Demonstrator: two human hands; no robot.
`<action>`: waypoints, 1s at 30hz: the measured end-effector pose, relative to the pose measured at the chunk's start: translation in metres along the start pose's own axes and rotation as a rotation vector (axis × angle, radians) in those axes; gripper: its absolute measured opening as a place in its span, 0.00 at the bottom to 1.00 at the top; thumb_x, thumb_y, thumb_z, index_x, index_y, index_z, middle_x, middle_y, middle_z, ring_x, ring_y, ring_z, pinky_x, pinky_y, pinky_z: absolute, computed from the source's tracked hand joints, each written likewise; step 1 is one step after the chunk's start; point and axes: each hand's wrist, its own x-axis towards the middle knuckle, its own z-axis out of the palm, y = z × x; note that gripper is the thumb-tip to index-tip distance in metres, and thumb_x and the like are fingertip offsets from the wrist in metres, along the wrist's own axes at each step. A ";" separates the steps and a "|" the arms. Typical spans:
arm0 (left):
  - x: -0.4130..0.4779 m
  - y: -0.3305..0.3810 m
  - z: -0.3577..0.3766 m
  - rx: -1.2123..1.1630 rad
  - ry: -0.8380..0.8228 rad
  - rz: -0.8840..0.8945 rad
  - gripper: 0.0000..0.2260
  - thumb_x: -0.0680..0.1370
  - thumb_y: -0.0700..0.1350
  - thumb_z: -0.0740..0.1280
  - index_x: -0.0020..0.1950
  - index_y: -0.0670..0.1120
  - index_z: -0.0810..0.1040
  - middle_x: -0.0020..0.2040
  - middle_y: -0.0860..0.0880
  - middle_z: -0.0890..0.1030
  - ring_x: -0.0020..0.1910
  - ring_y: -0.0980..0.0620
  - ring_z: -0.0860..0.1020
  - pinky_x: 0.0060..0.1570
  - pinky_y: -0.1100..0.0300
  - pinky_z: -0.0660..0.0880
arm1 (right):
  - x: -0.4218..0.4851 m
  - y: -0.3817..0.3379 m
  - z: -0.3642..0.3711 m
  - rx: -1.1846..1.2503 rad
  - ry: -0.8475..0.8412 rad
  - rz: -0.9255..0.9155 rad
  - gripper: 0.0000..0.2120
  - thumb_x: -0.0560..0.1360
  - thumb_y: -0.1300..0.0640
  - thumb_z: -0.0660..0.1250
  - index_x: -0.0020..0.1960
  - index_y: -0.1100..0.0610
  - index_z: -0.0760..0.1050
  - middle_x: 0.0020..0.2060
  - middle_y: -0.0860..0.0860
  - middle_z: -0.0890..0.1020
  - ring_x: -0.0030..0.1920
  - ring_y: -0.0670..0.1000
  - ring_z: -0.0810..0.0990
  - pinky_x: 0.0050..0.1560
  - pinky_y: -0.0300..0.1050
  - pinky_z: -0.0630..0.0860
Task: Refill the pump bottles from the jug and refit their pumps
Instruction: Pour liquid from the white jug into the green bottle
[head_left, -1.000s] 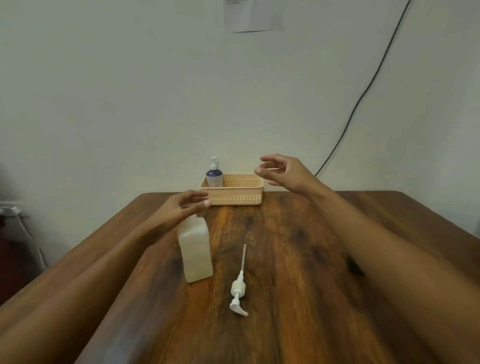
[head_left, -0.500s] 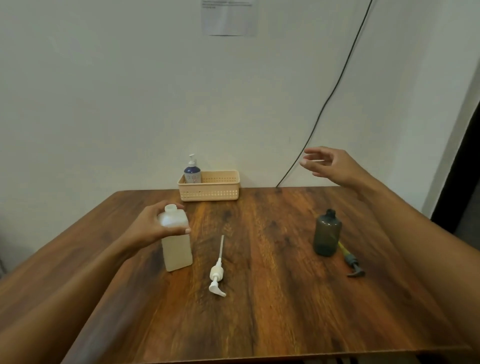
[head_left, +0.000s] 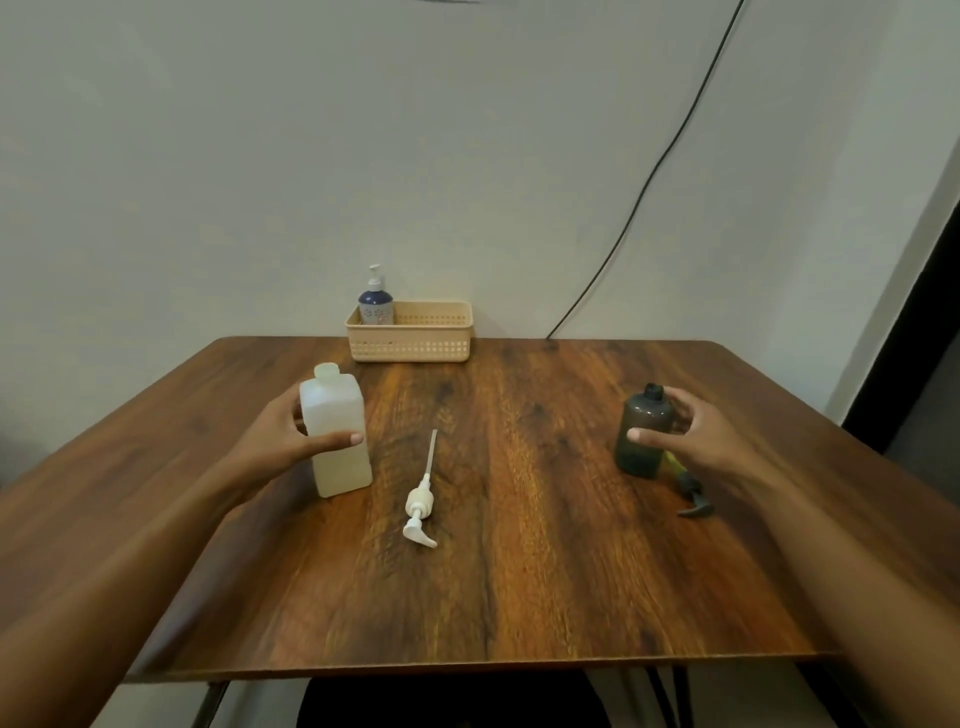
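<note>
A white square bottle with an open neck stands left of centre on the wooden table. My left hand grips its side, thumb across the front. Its white pump lies flat on the table just to the right, tube pointing away from me. A dark grey round bottle, also without a pump, stands at the right. My right hand wraps around it, thumb in front and fingers behind. A dark pump with a yellowish tube lies beside that bottle, partly hidden by my wrist.
A beige perforated basket sits at the table's far edge against the wall, with a blue pump bottle standing in its left end. A black cable runs down the wall. The table's near edge is close to me.
My right hand came down from the air onto the dark bottle. My left hand slid from the white bottle's shoulder to its side. The camera tilted down and pulled back.
</note>
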 end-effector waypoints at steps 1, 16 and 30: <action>-0.001 -0.001 0.000 -0.003 -0.003 -0.006 0.53 0.52 0.74 0.80 0.73 0.55 0.72 0.65 0.53 0.80 0.64 0.50 0.80 0.60 0.48 0.81 | 0.001 0.002 0.004 -0.033 0.002 -0.007 0.50 0.61 0.44 0.85 0.79 0.48 0.68 0.67 0.44 0.76 0.68 0.51 0.74 0.66 0.50 0.71; 0.014 0.050 0.006 0.040 0.133 0.164 0.36 0.57 0.73 0.80 0.61 0.61 0.79 0.52 0.65 0.86 0.53 0.65 0.83 0.43 0.70 0.81 | 0.005 -0.070 0.028 0.049 0.072 -0.211 0.45 0.56 0.38 0.85 0.68 0.50 0.72 0.63 0.49 0.83 0.60 0.48 0.83 0.55 0.44 0.79; 0.043 0.126 0.042 0.019 0.030 0.281 0.33 0.66 0.71 0.76 0.67 0.59 0.77 0.59 0.61 0.84 0.57 0.62 0.83 0.50 0.65 0.81 | 0.004 -0.140 0.082 0.093 -0.036 -0.388 0.41 0.60 0.42 0.84 0.68 0.53 0.75 0.64 0.50 0.84 0.63 0.48 0.84 0.62 0.44 0.82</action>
